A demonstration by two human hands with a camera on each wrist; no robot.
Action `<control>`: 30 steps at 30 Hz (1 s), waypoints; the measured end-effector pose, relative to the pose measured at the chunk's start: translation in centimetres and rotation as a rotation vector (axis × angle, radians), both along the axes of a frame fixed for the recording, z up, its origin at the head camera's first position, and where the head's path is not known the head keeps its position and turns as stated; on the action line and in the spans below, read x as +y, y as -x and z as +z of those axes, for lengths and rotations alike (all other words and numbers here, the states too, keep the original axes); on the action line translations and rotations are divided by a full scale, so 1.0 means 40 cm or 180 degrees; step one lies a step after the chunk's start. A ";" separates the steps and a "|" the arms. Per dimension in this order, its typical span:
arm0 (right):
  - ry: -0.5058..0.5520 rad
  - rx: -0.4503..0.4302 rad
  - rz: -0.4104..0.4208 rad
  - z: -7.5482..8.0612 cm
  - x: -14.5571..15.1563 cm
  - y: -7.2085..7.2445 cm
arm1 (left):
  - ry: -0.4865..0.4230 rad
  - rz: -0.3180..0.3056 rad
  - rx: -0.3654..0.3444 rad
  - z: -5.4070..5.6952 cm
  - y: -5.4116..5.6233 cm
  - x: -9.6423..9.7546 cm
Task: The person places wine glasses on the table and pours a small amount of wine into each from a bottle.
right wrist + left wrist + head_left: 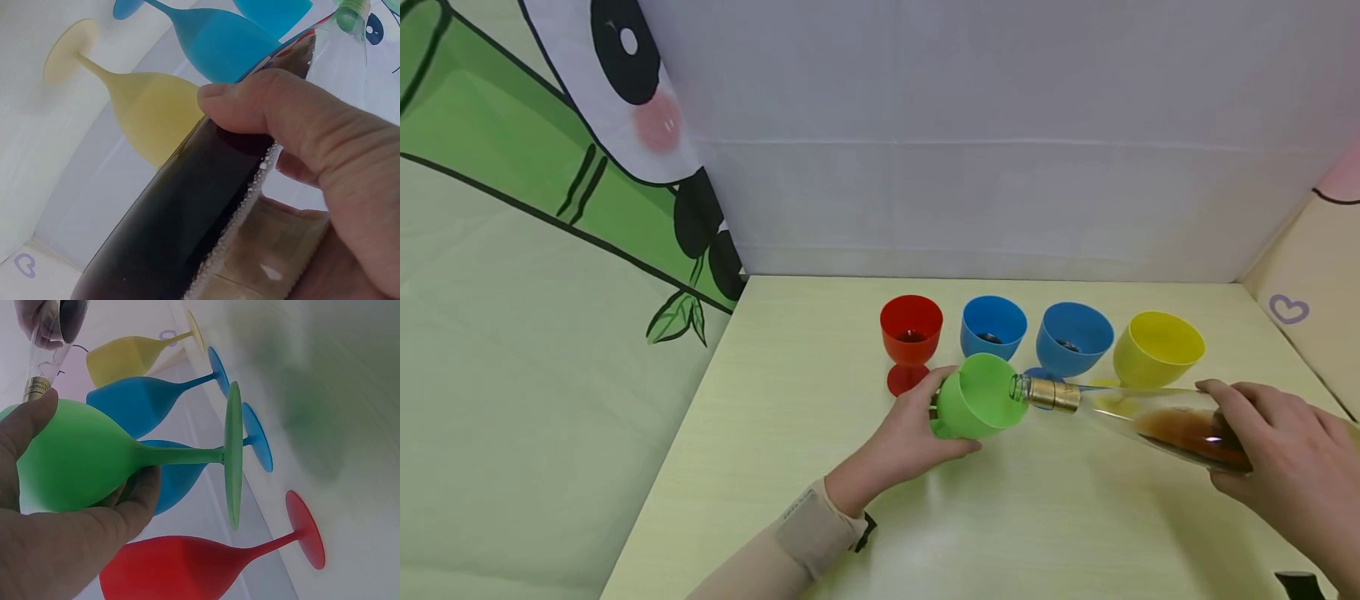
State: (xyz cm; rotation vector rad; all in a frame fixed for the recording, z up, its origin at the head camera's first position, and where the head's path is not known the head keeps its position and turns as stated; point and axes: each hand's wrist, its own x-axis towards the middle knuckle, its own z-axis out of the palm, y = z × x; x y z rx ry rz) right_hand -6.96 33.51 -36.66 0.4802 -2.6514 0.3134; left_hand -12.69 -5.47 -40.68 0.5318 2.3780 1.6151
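Note:
My left hand (913,429) grips a green goblet (976,398) round its bowl, with the foot clear of the table in the left wrist view. In my right hand (1288,458) is a clear glass bottle (1120,408) partly filled with dark liquid (181,206). The bottle lies nearly level, its neck pointing left, and its mouth overlaps the green goblet's rim in the head view. No stream of liquid shows at the mouth. The green bowl looks bare inside where it can be seen.
Behind the hands stand a red goblet (912,329), two blue goblets, the left one (992,321) and the right one (1073,342), and a yellow goblet (1157,350). Dark liquid shows in the red and blue ones. A pale wall (985,208) rises at the table's (790,400) back edge.

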 end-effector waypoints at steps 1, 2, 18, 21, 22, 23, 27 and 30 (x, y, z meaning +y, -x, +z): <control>0.0008 -0.0004 -0.0003 0.000 0.000 0.000 | 0.0013 -0.0001 0.0005 0.000 0.000 0.000; 0.0014 -0.0008 -0.0003 0.000 0.000 0.000 | 0.0023 -0.0002 0.0007 0.001 0.001 0.000; 0.0010 -0.0028 -0.0068 0.006 -0.004 0.002 | 0.0069 -0.0056 -0.0043 -0.001 0.002 0.000; -0.0018 -0.0032 -0.0079 0.006 -0.004 0.001 | 0.0071 -0.0072 -0.0049 -0.002 0.002 0.000; -0.0028 -0.0035 -0.0083 0.006 -0.004 0.001 | 0.0074 -0.0075 -0.0046 -0.002 0.001 0.000; -0.0036 -0.0033 -0.0083 0.007 -0.004 0.001 | 0.0076 -0.0079 -0.0042 -0.002 0.001 0.000; -0.0090 -0.0030 -0.0093 0.010 -0.005 0.001 | 0.0102 -0.0087 0.0002 -0.003 0.000 0.001; -0.0133 -0.0025 -0.0092 0.012 -0.006 0.002 | 0.0121 -0.0088 0.0016 -0.005 0.000 0.001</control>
